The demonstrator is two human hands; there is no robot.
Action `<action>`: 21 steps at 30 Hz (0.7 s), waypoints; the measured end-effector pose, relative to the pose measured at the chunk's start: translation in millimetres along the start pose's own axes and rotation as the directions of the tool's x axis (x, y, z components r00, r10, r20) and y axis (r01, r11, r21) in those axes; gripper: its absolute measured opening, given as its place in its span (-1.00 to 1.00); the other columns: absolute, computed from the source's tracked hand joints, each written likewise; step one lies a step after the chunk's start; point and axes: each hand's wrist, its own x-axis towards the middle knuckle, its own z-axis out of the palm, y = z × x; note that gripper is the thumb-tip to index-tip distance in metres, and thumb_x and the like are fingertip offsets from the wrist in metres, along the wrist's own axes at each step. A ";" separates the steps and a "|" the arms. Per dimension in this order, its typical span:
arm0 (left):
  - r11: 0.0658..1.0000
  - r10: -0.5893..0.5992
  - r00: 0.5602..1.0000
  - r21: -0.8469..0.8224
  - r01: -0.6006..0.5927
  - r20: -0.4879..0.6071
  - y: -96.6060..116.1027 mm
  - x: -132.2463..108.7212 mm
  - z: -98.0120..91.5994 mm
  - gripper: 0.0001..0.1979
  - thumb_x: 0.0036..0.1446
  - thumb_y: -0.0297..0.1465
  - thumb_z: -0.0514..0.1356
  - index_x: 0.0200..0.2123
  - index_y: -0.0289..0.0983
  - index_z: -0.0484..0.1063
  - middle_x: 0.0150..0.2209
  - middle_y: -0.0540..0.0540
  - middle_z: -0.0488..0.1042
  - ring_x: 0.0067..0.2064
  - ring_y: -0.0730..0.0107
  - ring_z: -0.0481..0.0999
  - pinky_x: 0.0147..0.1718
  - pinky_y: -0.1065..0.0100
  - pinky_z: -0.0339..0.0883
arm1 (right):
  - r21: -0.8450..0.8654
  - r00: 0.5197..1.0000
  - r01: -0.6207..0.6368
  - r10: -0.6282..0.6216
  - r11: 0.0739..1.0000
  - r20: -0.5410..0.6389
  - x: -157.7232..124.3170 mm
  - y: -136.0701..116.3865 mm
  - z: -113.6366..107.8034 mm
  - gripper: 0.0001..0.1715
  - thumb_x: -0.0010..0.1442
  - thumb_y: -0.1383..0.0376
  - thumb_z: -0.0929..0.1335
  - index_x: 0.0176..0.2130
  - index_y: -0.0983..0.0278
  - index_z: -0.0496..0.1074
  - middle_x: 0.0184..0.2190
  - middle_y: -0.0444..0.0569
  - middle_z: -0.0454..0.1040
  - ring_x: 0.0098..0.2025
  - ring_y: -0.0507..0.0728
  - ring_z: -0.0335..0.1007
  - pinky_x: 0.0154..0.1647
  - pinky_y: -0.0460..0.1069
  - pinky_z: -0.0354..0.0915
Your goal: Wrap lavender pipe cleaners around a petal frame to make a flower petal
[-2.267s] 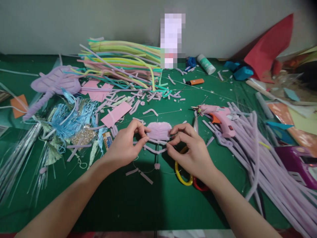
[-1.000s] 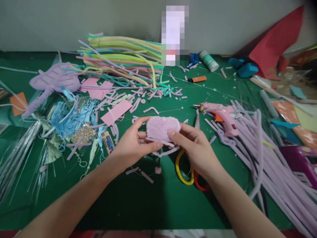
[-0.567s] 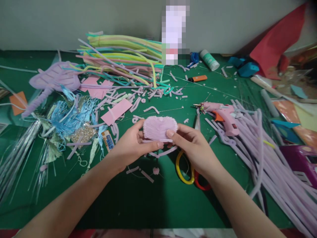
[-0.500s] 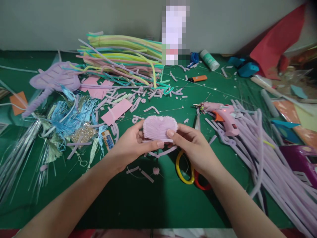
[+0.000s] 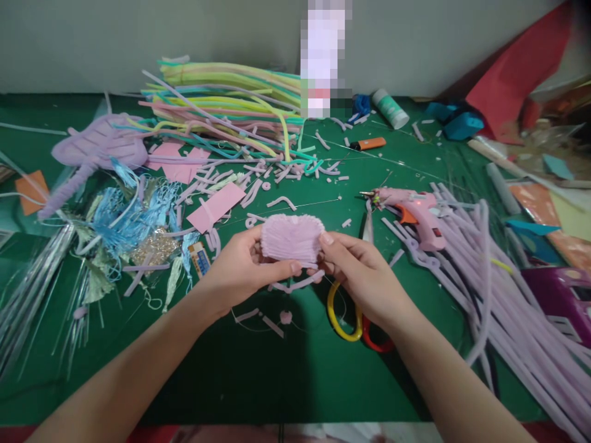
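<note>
Between my hands, above the green table, is a small lilac pad of pipe cleaners [image 5: 292, 239] set in close rows with a fuzzy edge. My left hand [image 5: 256, 261] grips its left side, the thumb lying along the lower edge. With thumb and fingers my right hand [image 5: 353, 258] pinches its right edge. Just below the pad shows a bent lilac pipe cleaner strip [image 5: 295, 285]; whether it is attached I cannot tell. Scissors with a yellow and a red handle [image 5: 344, 326] lie beneath my right hand.
A pink glue gun [image 5: 415, 212] lies at right beside long lilac pipe cleaners [image 5: 521, 326]. Coloured pipe cleaners [image 5: 221, 104] are heaped at the back. Blue tassels [image 5: 120, 215] and a lilac leaf-shaped piece [image 5: 99, 144] lie left. An orange lighter [image 5: 369, 143] and cut scraps are scattered about.
The pad has shifted slightly left. My right thumb has slid from the pad's face to its right edge. My left hand keeps its grip.
</note>
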 end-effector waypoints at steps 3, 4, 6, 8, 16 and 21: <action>1.000 0.001 1.000 0.008 -0.001 0.004 -1.5 0.1 -1.8 -0.51 -0.08 -0.37 0.43 -0.03 -0.29 0.47 -0.06 -0.13 0.61 -0.02 0.10 0.58 -0.07 0.23 0.49 | 0.047 0.999 -0.041 0.040 0.998 0.022 -0.1 -1.3 0.1 -0.74 0.19 0.11 0.39 -0.41 0.23 0.45 -0.51 -0.18 0.29 -0.47 -0.02 0.22 -0.43 -0.10 0.26; 1.000 0.002 1.000 0.018 -0.002 -0.003 -1.7 0.0 -2.0 -0.51 -0.07 -0.37 0.43 -0.03 -0.29 0.46 -0.06 -0.14 0.61 -0.01 0.10 0.57 -0.07 0.23 0.49 | 0.044 0.998 -0.052 0.051 0.998 0.032 -0.1 -1.7 -0.2 -0.79 0.17 0.14 0.40 -0.38 0.23 0.47 -0.50 -0.17 0.33 -0.46 -0.01 0.25 -0.42 -0.09 0.27; 0.999 0.003 1.000 0.050 -0.002 -0.026 -1.3 -0.1 -1.9 -0.51 -0.06 -0.38 0.41 -0.03 -0.30 0.45 -0.06 -0.15 0.60 -0.01 0.08 0.57 -0.08 0.22 0.49 | 0.018 0.997 -0.061 0.060 0.998 0.054 0.1 -2.2 -0.9 -0.87 0.12 0.21 0.43 -0.35 0.23 0.48 -0.48 -0.16 0.37 -0.44 0.00 0.29 -0.39 -0.09 0.29; 0.997 0.009 0.999 0.079 -0.005 -0.048 -0.6 -0.3 -1.4 -0.51 -0.06 -0.40 0.40 -0.02 -0.30 0.44 -0.07 -0.15 0.61 -0.03 0.08 0.58 -0.09 0.22 0.49 | 0.008 0.996 -0.067 0.066 0.998 0.064 0.3 -2.2 -1.3 -0.84 0.04 0.26 0.47 -0.32 0.23 0.48 -0.47 -0.16 0.39 -0.42 0.00 0.31 -0.37 -0.09 0.29; 0.995 0.045 0.999 0.089 -0.043 -0.018 0.4 -1.4 -0.1 -0.52 -0.05 -0.37 0.38 -0.01 -0.28 0.44 -0.07 -0.14 0.60 -0.03 0.08 0.57 -0.09 0.22 0.48 | 0.023 0.995 -0.097 0.097 0.995 0.008 1.0 -1.9 1.2 -0.70 -0.12 0.28 0.55 -0.33 0.25 0.48 -0.46 -0.16 0.43 -0.44 -0.02 0.33 -0.37 -0.09 0.33; 0.997 0.032 0.999 0.075 -0.031 -0.010 0.3 -2.2 -3.6 -0.52 0.03 -0.31 0.33 0.04 -0.28 0.43 -0.05 -0.13 0.59 -0.04 0.13 0.56 -0.12 0.29 0.47 | 0.080 0.988 -0.152 0.151 0.985 0.014 -0.7 -2.7 -0.6 -0.75 -0.05 0.28 0.52 -0.32 0.26 0.48 -0.43 -0.15 0.45 -0.44 -0.04 0.33 -0.38 -0.12 0.31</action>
